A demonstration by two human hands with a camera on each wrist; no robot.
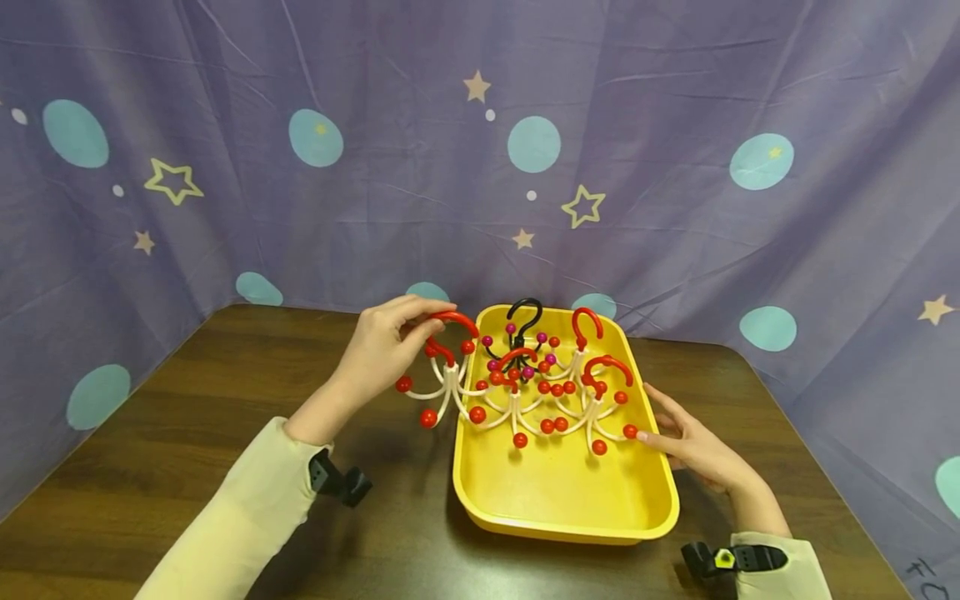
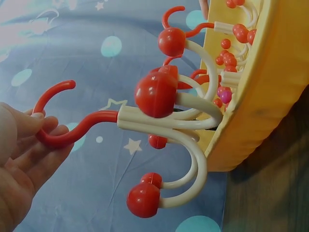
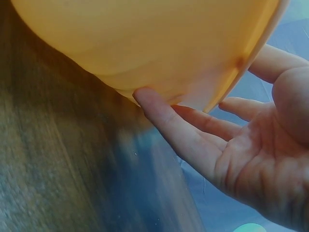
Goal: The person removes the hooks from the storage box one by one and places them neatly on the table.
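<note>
My left hand (image 1: 384, 340) pinches the curved red hook of a multi-arm hook hanger (image 1: 452, 379) between thumb and fingers. Its white arms curl upward and end in red balls; it hangs over the left rim of a yellow plastic tub (image 1: 558, 504). At the tub's right side, my right hand (image 1: 697, 450) grips the wall, thumb over the rim and fingers outside; the right wrist view shows these fingers (image 3: 166, 118) against the underside. Inside the tub stand several similar hangers, among them a red-and-white one (image 1: 592, 408) near the right thumb and a black one (image 1: 519, 342) with magenta balls.
The tub rests on a dark brown wooden table (image 1: 247, 400). A purple-blue curtain (image 1: 420, 192) with stars and dots hangs behind and along the sides of the table. Black straps with small devices circle both wrists.
</note>
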